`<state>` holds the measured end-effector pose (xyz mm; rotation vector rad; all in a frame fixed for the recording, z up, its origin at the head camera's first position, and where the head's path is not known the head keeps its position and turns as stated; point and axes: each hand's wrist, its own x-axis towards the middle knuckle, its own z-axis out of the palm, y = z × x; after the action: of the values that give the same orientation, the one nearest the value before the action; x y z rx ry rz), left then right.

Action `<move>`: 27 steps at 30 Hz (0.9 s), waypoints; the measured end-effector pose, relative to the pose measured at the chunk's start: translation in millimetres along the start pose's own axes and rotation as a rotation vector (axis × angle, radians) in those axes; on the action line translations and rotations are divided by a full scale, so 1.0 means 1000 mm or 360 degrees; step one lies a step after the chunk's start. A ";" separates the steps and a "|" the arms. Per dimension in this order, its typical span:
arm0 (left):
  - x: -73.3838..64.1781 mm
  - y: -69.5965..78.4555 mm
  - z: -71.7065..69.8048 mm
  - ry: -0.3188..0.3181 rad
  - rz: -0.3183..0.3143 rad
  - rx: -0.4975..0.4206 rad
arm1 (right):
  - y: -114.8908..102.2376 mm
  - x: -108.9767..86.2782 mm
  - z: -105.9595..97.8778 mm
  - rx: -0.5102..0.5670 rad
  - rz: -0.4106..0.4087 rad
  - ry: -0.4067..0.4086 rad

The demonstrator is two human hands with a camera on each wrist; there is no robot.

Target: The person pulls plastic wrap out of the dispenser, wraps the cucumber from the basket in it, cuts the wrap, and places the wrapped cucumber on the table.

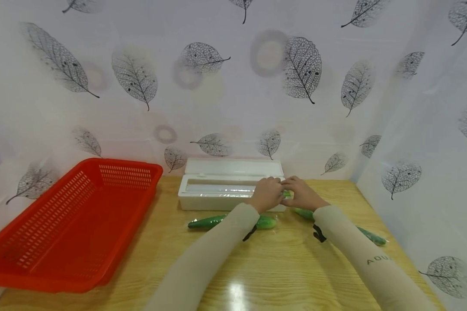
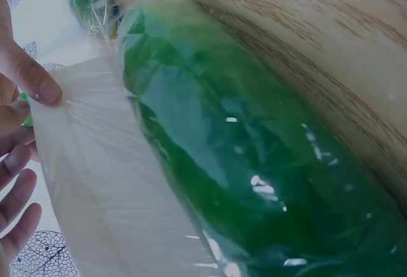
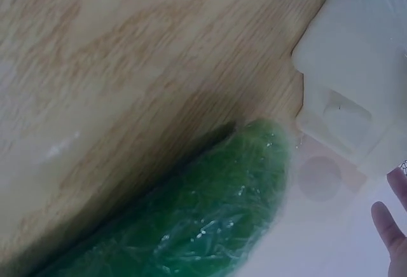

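At the right end of a long white cling film box [image 1: 202,202], both hands meet. With thumb and fingers bent, my right hand [image 1: 304,194] pinches a small bright green piece [image 1: 287,194]. My left hand [image 1: 267,194] touches the same spot from the left; its fingertips are hidden in the head view. In the left wrist view several fingers [image 2: 18,194] hang loosely spread below a thumb, which presses the box's corner, where clear film wrinkles. A film-wrapped cucumber [image 1: 208,222] lies before the box, under the left forearm. Another wrapped cucumber [image 1: 371,236] lies under the right forearm.
A large red plastic basket [image 1: 118,235] with perforated sides stands on the left of the wooden table [image 1: 280,276]. The box's lid [image 1: 233,166] is raised at the back. A leaf-patterned curtain [image 1: 225,103] hangs behind and on the right, close to the table's edges.
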<state>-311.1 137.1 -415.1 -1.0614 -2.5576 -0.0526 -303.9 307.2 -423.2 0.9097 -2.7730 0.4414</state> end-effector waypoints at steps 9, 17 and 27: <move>0.003 -0.006 0.001 -0.0082 -0.0037 -0.0099 | 0.002 0.003 0.003 -0.0015 0.0003 -0.0012; 0.001 -0.011 -0.001 -0.0036 0.0032 -0.0016 | 0.003 0.003 0.001 -0.0066 -0.0016 -0.0012; -0.002 -0.016 0.001 -0.0038 0.0015 -0.0024 | 0.002 0.002 0.002 -0.0078 -0.0022 -0.0001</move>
<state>-321.0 124.2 -415.5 -1.0856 -2.5773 -0.0572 -307.0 307.0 -424.9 0.9174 -2.7636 0.3695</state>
